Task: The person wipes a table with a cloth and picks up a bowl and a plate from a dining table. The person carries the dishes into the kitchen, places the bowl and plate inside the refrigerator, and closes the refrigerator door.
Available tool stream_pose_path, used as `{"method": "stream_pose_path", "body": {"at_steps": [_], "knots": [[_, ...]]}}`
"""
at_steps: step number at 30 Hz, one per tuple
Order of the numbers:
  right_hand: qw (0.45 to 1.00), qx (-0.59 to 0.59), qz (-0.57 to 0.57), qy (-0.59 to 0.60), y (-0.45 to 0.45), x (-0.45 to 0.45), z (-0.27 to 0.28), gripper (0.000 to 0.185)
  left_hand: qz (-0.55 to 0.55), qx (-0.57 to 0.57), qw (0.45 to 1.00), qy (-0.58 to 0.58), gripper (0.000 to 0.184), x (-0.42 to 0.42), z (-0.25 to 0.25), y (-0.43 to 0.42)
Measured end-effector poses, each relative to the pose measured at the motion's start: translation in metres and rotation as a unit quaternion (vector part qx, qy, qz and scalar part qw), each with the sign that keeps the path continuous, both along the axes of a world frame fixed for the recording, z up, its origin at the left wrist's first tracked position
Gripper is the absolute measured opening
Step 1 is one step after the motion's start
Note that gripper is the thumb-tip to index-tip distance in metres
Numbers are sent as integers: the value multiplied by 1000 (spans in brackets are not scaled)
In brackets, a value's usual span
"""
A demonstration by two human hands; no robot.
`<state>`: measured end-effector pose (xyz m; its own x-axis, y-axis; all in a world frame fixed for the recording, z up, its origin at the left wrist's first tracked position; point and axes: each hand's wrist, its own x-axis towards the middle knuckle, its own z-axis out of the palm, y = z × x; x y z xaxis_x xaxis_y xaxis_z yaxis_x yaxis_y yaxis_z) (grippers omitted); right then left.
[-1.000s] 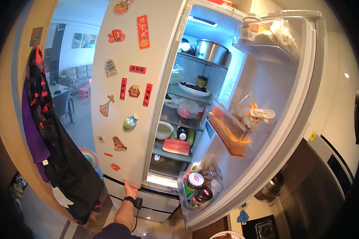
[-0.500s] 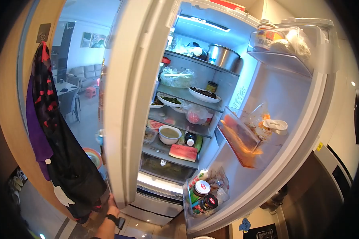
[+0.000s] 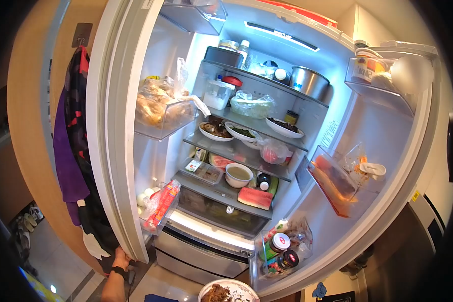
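My left hand (image 3: 121,259), with a dark watch on its wrist, is closed around the lower edge of the left refrigerator door (image 3: 117,151). Both doors stand open. At the bottom edge of the view is a white plate (image 3: 246,296) bearing brown food (image 3: 216,293); whatever supports it is out of sight. My right hand does not show. Inside, the shelves carry dishes of dark food (image 3: 216,130), a white bowl of liquid (image 3: 239,174), a cut watermelon piece (image 3: 255,198) and a clear lidded container (image 3: 202,172).
The right door (image 3: 387,201) swings out on the right, its bins holding jars (image 3: 281,242) and bags. In the left door's bins are a bagged food item (image 3: 156,103), eggs and a red packet (image 3: 162,204). An apron (image 3: 80,141) hangs at the left. A steel pot (image 3: 308,83) sits on the top shelf.
The left door has swung further open to the left with my left hand on it, revealing its bins and more of the shelves. The plate has come further into view at the bottom.
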<state>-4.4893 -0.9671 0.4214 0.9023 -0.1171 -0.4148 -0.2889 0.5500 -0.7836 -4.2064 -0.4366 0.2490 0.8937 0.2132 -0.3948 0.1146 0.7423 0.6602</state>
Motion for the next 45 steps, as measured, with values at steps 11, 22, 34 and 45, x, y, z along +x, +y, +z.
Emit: {"method": "stream_pose_path", "body": {"at_steps": [11, 22, 34, 45], "knots": [[997, -11, -22, -72, 57, 127, 20, 38, 11, -13, 996, 85, 24, -69, -30, -42], [948, -297, -6, -115, 38, 213, -19, 48, -234, -27, 954, 187, 16, -46, 58, -87], [997, -52, -40, -38, 85, 247, 51, 47, -327, -1, 930, 171, 25, -44, 23, -50], [988, -47, -64, -130, 127, 324, 121, 45, -330, 108, 921, 177, 18, -51, 26, -19]]}}
